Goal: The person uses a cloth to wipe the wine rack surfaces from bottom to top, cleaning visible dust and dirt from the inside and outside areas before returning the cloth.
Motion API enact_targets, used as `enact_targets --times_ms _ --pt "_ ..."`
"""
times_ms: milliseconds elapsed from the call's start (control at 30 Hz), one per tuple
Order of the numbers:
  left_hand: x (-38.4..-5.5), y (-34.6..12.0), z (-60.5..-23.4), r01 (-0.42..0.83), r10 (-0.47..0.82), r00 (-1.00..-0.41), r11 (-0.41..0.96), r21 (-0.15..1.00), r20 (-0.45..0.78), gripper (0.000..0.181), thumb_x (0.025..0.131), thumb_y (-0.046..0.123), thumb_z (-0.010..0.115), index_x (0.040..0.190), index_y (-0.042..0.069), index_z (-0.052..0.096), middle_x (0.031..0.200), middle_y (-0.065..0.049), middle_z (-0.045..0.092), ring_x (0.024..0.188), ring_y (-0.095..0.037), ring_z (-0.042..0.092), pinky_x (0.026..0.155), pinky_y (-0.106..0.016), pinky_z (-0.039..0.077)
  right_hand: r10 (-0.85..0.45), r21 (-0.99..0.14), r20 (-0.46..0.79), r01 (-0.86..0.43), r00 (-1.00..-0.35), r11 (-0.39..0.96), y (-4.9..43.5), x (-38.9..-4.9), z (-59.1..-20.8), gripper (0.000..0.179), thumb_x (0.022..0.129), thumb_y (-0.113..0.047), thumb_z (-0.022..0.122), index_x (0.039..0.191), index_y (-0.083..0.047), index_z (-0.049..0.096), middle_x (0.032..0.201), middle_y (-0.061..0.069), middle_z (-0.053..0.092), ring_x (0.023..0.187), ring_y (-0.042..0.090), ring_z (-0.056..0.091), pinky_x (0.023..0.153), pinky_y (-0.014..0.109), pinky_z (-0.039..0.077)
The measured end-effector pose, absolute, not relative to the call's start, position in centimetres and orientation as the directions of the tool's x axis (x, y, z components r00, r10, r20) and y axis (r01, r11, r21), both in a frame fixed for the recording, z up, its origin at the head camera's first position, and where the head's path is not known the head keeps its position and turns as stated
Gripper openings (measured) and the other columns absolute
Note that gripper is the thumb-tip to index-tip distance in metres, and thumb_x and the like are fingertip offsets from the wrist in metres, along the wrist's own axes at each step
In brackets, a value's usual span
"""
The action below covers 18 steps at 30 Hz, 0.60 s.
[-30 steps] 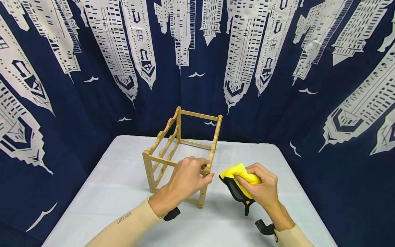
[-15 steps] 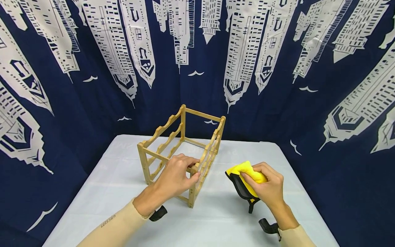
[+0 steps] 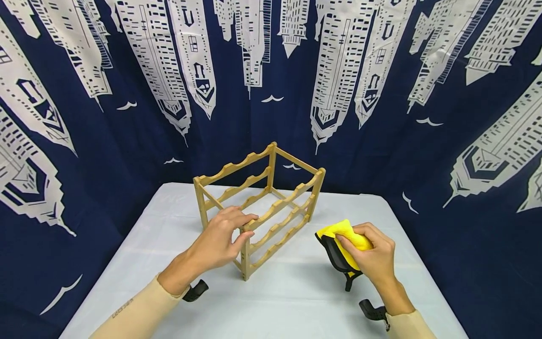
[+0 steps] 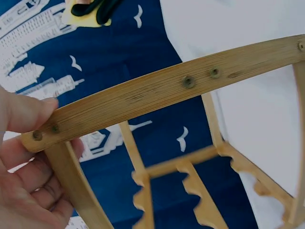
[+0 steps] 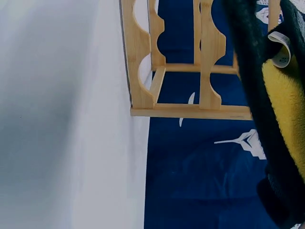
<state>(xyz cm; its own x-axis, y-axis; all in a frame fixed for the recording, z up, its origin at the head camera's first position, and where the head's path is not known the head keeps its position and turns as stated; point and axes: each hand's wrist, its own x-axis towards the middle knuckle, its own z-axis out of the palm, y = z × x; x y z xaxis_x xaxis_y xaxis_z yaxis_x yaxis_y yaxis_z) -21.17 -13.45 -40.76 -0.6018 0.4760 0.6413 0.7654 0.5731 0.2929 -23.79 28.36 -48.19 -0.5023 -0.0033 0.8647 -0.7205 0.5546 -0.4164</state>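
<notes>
A pale wooden wine rack (image 3: 244, 258) with scalloped rails stands upright on the table. My left hand (image 3: 216, 242) grips its near corner post at the top, thumb on one side and fingers on the other. The left wrist view shows the thumb on the outer face of the wooden post (image 4: 128, 100). Off to the rack's right, my right hand (image 3: 374, 254) holds a bunched yellow microfiber cloth (image 3: 345, 230) with a dark grey side and black edging. Its folds hang below the fingers, apart from the rack. In the right wrist view the yellow cloth (image 5: 286, 119) shows a small white tag (image 5: 282, 50).
A white-covered table (image 3: 292, 301) lies under both hands. Behind it hangs a navy curtain (image 3: 262, 122) printed with white skyscrapers. Black wrist mounts (image 3: 195, 291) sit below each wrist.
The rack has turned, its near corner swinging left and its far end right, so its right side shows more. My left hand moved left with that corner. The right hand and cloth shifted slightly right.
</notes>
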Motion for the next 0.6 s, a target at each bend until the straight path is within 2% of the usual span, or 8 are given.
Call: enact_targets --times_ms 67,200,333,500,600 --pt "-21.3 -14.0 -41.0 0.762 0.468 -0.602 0.578 0.292 0.647 0.031 0.102 0.001 0.085 0.133 0.002 0.084 0.106 -0.001 0.086 0.112 -0.025 0.077 0.104 -0.049 0.066 -0.006 -0.416 0.864 -0.722 -0.503 0.553 28.4 -23.9 -48.2 0.042 0.059 0.015 0.105 0.092 -0.001 0.084 0.086 0.015 0.081 0.086 -0.006 0.067 0.08 0.003 0.053" --pt "-21.5 -15.0 -41.4 0.757 0.458 -0.606 0.584 0.294 0.65 0.03 0.103 -0.002 0.083 0.133 0.002 0.084 0.124 -0.01 0.089 0.131 -0.04 0.08 0.12 -0.063 0.062 -0.008 -0.416 0.864 -0.724 -0.503 0.55 28.4 -24.0 -48.2 0.042 0.058 0.014 0.105 0.092 0.0 0.085 0.086 0.016 0.082 0.088 -0.008 0.068 0.082 0.003 0.053" --pt "-21.9 -15.6 -41.5 0.76 0.457 -0.607 0.571 0.309 0.65 0.032 0.103 -0.005 0.082 0.133 0.003 0.083 0.126 -0.012 0.088 0.136 -0.046 0.079 0.128 -0.068 0.054 -0.017 -0.414 0.865 -0.731 -0.502 0.542 28.3 -24.2 -48.4 0.042 0.059 0.014 0.105 0.093 0.0 0.085 0.087 0.017 0.082 0.089 -0.008 0.069 0.083 0.003 0.054" --pt "-22.7 -16.2 -41.8 0.786 0.46 -0.569 0.549 0.285 0.682 0.033 0.101 -0.009 0.08 0.132 0.004 0.082 0.124 -0.01 0.087 0.13 -0.041 0.079 0.125 -0.067 0.056 -0.053 -0.397 0.865 -0.746 -0.499 0.535 28.0 -24.3 -48.6 0.043 0.059 0.011 0.107 0.094 -0.001 0.086 0.088 0.015 0.083 0.087 -0.002 0.07 0.082 0.004 0.054" --pt "-23.4 -16.4 -41.9 0.805 0.46 -0.531 0.537 0.253 0.711 0.034 0.099 -0.011 0.081 0.13 0.004 0.082 0.119 -0.008 0.086 0.121 -0.035 0.077 0.113 -0.058 0.065 -0.073 -0.402 0.855 -0.744 -0.514 0.533 27.8 -24.2 -48.5 0.042 0.062 0.009 0.107 0.096 -0.003 0.086 0.089 0.014 0.083 0.086 0.0 0.07 0.081 0.005 0.055"
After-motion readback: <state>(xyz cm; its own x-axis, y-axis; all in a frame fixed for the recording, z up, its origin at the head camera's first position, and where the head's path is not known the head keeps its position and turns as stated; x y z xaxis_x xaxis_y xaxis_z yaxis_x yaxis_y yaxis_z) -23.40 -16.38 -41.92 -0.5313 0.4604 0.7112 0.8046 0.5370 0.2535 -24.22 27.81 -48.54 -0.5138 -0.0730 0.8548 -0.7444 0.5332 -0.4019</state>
